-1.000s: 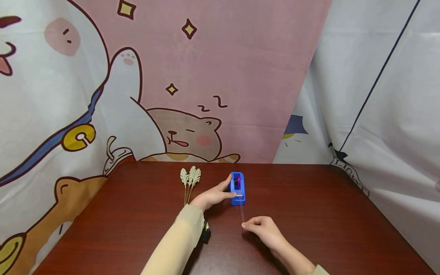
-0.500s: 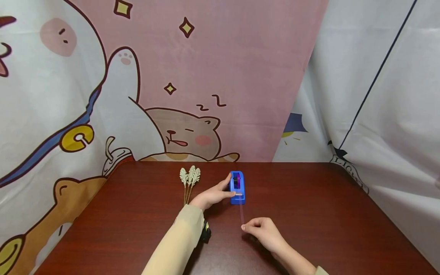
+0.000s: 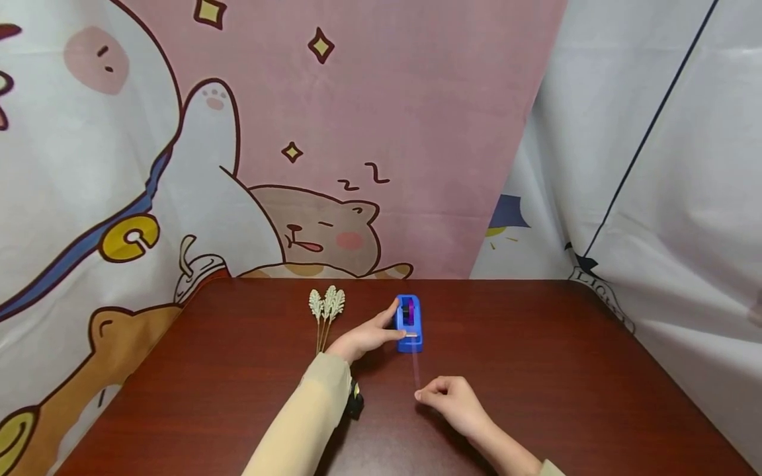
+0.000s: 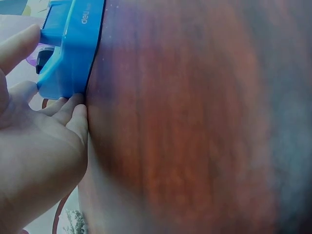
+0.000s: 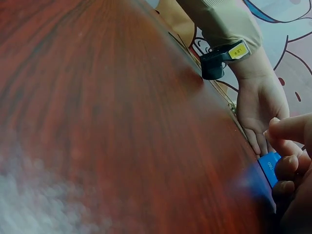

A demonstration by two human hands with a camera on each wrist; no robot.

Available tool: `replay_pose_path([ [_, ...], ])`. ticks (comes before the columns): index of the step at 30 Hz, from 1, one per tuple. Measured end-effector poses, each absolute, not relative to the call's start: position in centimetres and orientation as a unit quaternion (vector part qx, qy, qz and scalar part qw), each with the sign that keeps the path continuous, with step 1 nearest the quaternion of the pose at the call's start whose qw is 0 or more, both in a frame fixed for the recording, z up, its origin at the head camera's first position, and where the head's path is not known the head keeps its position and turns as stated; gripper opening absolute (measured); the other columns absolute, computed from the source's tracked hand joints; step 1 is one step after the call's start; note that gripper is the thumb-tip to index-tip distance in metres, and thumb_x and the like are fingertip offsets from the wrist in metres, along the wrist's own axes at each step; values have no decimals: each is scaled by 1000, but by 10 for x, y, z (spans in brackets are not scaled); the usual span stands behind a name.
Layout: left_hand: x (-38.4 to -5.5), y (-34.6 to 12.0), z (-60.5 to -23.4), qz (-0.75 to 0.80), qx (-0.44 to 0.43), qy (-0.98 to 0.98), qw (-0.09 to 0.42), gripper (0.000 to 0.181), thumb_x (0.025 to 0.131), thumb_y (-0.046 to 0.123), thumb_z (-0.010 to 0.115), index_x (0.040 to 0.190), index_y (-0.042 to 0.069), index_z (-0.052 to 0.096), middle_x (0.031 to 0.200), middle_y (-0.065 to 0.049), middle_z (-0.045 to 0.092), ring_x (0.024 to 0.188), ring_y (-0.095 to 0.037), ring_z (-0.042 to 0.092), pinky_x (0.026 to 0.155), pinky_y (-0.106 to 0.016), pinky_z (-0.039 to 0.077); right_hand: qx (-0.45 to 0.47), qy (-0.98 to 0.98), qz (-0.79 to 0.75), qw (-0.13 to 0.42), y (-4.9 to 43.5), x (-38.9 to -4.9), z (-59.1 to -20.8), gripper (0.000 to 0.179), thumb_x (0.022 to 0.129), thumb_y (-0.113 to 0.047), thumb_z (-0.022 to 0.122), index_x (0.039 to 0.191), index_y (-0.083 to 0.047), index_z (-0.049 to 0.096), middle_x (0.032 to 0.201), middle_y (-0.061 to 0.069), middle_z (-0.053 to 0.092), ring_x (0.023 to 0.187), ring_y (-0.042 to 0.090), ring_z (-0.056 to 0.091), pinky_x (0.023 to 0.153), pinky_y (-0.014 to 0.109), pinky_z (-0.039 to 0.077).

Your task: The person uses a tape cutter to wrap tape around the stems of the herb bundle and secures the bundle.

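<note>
A blue tape dispenser [image 3: 418, 324] with a purple-cored roll stands on the dark red-brown table. My left hand [image 3: 366, 338] holds it from the left, thumb at the cutter end and another finger at the far end. In the left wrist view, fingers lie against the dispenser's [image 4: 75, 53] side. From the cutter a thin clear strip of tape [image 3: 416, 370] runs toward me, stretched straight. Its free end is pinched between thumb and index finger of my right hand [image 3: 457, 403]. The right wrist view shows the right hand [image 5: 295, 170] with its other fingers curled; the strip is not discernible there.
Pale feathery stems [image 3: 327, 305] lie on the table [image 3: 536, 357] left of the dispenser, their lower ends hidden behind the left arm. A black wrist camera [image 3: 355, 402] sits under the left sleeve. A cartoon-printed curtain [image 3: 428, 165] hangs along the table's far edge.
My right hand has drawn slightly farther from the dispenser, toward me, and the exposed tape is a little longer. The left hand keeps its hold. The head view has shifted slightly.
</note>
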State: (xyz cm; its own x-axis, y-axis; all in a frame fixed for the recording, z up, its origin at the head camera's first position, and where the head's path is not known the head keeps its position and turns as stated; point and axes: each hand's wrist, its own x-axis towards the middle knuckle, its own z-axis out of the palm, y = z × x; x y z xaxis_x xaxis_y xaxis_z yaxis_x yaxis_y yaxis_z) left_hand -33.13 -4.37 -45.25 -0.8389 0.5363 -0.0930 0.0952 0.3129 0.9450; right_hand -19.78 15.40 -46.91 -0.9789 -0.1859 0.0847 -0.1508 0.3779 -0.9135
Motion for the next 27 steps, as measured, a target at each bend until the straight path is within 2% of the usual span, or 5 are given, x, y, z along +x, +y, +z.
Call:
replay_pose_path([
  [6, -331, -44, -452, 555, 188, 788, 191, 84, 91, 27, 67, 157, 21, 14, 157, -17, 23, 142, -34, 23, 112, -53, 20, -100, 831, -546, 17, 154, -198, -470, 14, 82, -16, 74, 78, -2, 75, 79, 2, 68, 65, 7, 51, 55, 23, 41],
  [19, -328, -44, -449, 561, 186, 785, 188, 84, 91, 27, 67, 156, 22, 15, 154, -19, 29, 141, -32, 27, 112, -51, 22, -89, 827, -555, 22, 153, -199, -470, 14, 82, -15, 74, 78, -1, 74, 68, -2, 58, 56, 5, 44, 49, 22, 36],
  [24, -328, -43, -447, 556, 194, 787, 182, 84, 91, 26, 67, 156, 18, 15, 152, -22, 31, 140, -35, 29, 111, -52, 22, -89, 831, -549, 17, 154, -198, -470, 14, 82, -15, 74, 77, -1, 74, 74, 1, 65, 63, 6, 47, 54, 23, 38],
  [27, -327, -46, -440, 563, 186, 783, 189, 79, 91, 24, 66, 155, 15, 22, 152, -19, 32, 140, -34, 29, 112, -53, 20, -89, 830, -551, 14, 154, -196, -470, 14, 81, -15, 75, 77, -1, 74, 79, 3, 69, 67, 7, 49, 57, 23, 40],
])
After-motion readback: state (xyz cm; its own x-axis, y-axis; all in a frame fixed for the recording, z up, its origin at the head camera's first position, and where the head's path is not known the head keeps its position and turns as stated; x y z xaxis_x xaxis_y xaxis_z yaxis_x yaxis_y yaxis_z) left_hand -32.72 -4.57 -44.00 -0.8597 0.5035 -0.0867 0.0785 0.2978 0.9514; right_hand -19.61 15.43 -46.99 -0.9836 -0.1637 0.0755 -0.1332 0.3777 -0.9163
